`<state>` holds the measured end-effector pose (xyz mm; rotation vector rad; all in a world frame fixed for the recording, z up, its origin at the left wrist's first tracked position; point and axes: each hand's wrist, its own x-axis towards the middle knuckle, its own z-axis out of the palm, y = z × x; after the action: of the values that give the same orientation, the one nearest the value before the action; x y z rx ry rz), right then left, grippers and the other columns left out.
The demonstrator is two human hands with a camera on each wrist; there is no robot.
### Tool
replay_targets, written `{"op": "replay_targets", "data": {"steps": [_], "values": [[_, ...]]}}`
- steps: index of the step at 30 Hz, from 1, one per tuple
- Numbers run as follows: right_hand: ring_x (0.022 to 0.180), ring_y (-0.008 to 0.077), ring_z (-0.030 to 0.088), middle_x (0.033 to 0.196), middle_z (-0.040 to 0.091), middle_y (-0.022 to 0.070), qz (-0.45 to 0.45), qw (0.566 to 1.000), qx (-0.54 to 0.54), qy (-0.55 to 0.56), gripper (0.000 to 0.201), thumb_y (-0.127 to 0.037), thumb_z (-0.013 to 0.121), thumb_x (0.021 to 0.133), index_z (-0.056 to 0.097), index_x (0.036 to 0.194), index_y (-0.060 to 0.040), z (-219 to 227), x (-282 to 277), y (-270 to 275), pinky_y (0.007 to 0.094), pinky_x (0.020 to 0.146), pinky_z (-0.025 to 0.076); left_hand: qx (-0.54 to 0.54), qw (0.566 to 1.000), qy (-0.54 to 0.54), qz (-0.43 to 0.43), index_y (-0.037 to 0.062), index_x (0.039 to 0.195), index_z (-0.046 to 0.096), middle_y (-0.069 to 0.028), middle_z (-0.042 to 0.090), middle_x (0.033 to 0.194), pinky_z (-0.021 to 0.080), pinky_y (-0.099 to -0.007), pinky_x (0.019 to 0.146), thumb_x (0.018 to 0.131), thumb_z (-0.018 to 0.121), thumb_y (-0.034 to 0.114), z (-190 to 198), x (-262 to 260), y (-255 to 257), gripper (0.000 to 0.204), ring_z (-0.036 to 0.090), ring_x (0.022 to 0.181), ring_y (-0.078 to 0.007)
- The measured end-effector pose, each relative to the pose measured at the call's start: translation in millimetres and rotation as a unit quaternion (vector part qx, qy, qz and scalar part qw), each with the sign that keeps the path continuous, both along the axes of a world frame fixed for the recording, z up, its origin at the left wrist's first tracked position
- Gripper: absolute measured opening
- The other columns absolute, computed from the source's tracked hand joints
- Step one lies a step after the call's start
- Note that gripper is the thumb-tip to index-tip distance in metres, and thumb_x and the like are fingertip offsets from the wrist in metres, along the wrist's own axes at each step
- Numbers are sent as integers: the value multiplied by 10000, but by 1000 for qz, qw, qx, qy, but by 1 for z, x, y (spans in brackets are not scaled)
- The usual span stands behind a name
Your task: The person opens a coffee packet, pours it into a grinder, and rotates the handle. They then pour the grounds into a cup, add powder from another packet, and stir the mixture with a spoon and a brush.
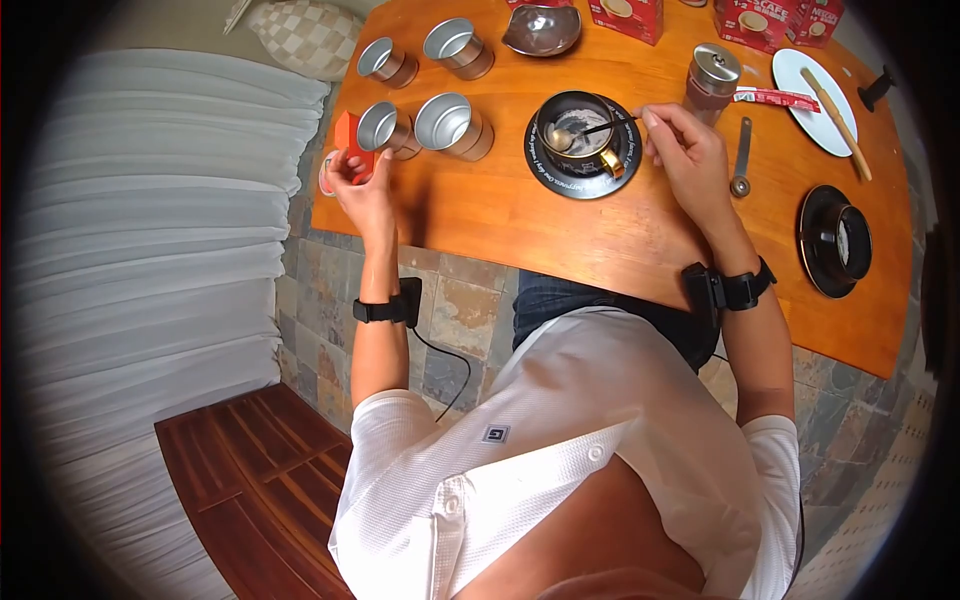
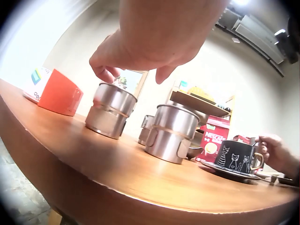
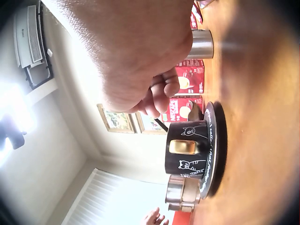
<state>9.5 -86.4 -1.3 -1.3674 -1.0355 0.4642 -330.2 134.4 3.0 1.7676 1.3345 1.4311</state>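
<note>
My right hand [image 1: 693, 160] pinches the handle end of a dark-handled spoon [image 1: 600, 127] that leans into a black cup. This cup [image 3: 187, 133] has white cat drawings and a gold handle, and stands on a black saucer [image 1: 562, 184] with white lettering. Inside it, pale powdery or foamy contents show around the spoon. My left hand [image 1: 367, 200] hovers close to a steel cup [image 2: 110, 112] and a red box [image 2: 60, 93]. In the left wrist view its fingers hang loosely bent above that cup's rim, thumb apart, with nothing between them.
Three more steel cups stand around it, one at the front [image 1: 462, 135]. Behind are a dark metal bowl [image 1: 541, 32] and red Nescafe boxes [image 1: 752, 22]. On the right are a lidded jar [image 1: 714, 75], a measuring spoon [image 1: 743, 155], a white plate [image 1: 810, 95] and another black cup [image 1: 853, 245].
</note>
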Motion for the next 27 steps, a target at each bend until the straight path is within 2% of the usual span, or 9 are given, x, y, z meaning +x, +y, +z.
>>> {"op": "replay_targets", "data": {"steps": [1,3,7,9,14,16,21,23,27], "values": [[669,49,574,738,646,4,-1,1000,1,0,198,-138,617,996,715,1057,23,0,0,1,215,606,450,1,1000,0,-1,-3,1357,468,-67,535,1160,473,-303,894,763,895,171,0,-1,3,752,535,1046,-165],[673,48,579,743,650,4,-11,1000,14,-1,200,-139,613,1000,711,1077,18,-1,1,1,213,609,450,39,991,122,44,-29,1402,423,-90,538,1204,466,-337,933,748,908,243,-2,-1,8,858,540,1050,-196],[672,47,582,743,652,2,-13,1000,18,4,205,-143,609,1004,704,1102,11,-5,3,2,213,612,450,-69,994,75,26,-62,1434,370,-120,545,1246,450,-354,970,727,914,291,-28,-9,54,959,544,1087,-216],[673,47,584,743,654,2,-14,1000,10,14,208,-147,607,1007,698,1116,6,-3,4,1,213,614,450,-150,984,53,-74,-72,1420,366,-141,547,1281,448,-334,972,718,913,283,-22,-4,63,958,551,1133,-210],[672,47,583,741,653,3,-21,1000,14,10,211,-154,607,1008,699,1112,6,-3,4,1,213,613,450,-162,977,7,-139,-12,1205,567,-88,662,1091,491,-305,886,738,899,221,-27,-2,82,618,633,970,-173],[673,48,583,741,653,3,-21,1000,13,11,213,-155,607,1008,699,1112,8,-5,4,1,213,616,452,-148,981,-6,-124,-11,1190,584,-81,673,1066,494,-304,878,742,895,211,-25,-1,80,589,638,948,-169],[670,55,581,747,655,4,-9,1000,19,9,212,-150,610,1001,699,1085,24,0,3,0,216,620,462,-134,982,-46,-124,-24,1245,562,-89,661,1109,487,-307,898,738,896,201,12,11,67,647,629,989,-176],[668,55,580,746,654,4,-8,1000,19,7,210,-149,612,999,701,1078,24,1,2,0,218,615,462,-59,996,11,-69,-24,1308,519,-108,624,1182,475,-320,935,729,902,214,30,18,66,734,603,1057,-191],[663,54,577,742,651,5,-6,1000,18,2,202,-151,615,996,705,1060,18,1,2,0,222,607,462,6,995,9,-104,-35,1346,496,-116,606,1205,446,-339,962,740,890,223,77,54,55,767,583,1063,-197]]}}
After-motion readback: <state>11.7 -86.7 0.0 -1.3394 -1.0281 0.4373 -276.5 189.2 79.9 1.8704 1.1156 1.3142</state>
